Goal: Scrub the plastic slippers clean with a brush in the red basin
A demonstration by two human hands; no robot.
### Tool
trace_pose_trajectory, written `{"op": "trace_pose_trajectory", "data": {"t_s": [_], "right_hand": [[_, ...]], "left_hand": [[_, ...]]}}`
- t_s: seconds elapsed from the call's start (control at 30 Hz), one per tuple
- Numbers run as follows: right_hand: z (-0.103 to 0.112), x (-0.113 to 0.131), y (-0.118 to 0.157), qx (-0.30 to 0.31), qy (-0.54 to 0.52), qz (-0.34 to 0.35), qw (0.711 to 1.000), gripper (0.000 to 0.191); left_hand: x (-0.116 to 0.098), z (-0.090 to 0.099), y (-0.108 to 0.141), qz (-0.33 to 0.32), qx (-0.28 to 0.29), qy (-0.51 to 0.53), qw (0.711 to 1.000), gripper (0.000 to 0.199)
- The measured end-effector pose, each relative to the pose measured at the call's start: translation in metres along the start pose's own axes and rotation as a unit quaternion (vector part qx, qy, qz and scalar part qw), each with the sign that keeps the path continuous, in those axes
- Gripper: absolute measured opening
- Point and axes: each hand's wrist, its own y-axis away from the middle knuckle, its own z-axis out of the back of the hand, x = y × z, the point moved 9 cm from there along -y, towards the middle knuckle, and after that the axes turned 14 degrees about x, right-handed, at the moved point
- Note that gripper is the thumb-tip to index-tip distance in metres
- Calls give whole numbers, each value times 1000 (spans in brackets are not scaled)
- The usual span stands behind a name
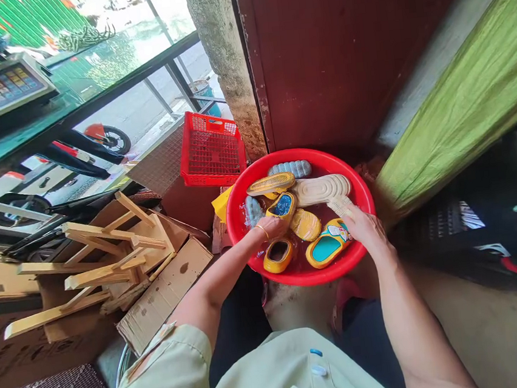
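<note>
A round red plastic basin (306, 275) sits on the floor, holding water and several wet foam slippers. My left hand (271, 228) lies in the basin against a yellow slipper with a blue insole (282, 207); I cannot tell whether it grips it. My right hand (366, 228) is shut on a pale bristle scrub brush (341, 206) at the basin's right side. Nearest that brush are a cream slipper (321, 189) and a yellow-and-teal slipper (328, 244). A yellow slipper (278, 255) lies below my left hand. The brush's bristles are partly hidden.
A red plastic crate (211, 148) stands behind the basin, by a dark red door (313, 54). Flattened cardboard (165, 294) and loose wooden slats (104, 257) lie to the left. A green curtain (455, 102) hangs at right, and a digital scale (1, 87) sits on a glass counter.
</note>
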Motion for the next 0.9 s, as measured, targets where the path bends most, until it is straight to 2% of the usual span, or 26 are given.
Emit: {"op": "trace_pose_trajectory", "data": {"t_s": [0.13,0.27,0.33,0.43,0.5,0.57,0.67,0.77,0.9], "right_hand": [[-2,-6,1,7,8,1,1000,56],[-5,-6,3,0,13,17,1000,56],[-6,-3,5,-6,22,37,999,54],[-7,-1,7,-3,39,38,999,54],[-8,1,9,7,57,30,998,55],[-12,4,14,23,80,27,996,55],[-22,9,19,57,106,30,992,55],[-28,8,20,81,114,28,990,57],[-30,-3,14,101,105,11,989,57]], "left_hand": [[1,12,14,6,-14,-96,995,29],[-18,30,15,-20,-53,-137,989,29],[-34,42,1,-16,-59,-158,986,32],[-64,63,-41,-19,-79,-164,983,40],[-89,71,-78,-44,-82,-174,980,76],[-105,67,-116,-40,-53,-192,979,111],[-110,55,-156,11,-12,-196,981,134],[-106,47,-168,14,8,-182,983,138],[-97,60,-150,-37,-22,-140,989,136]]}}
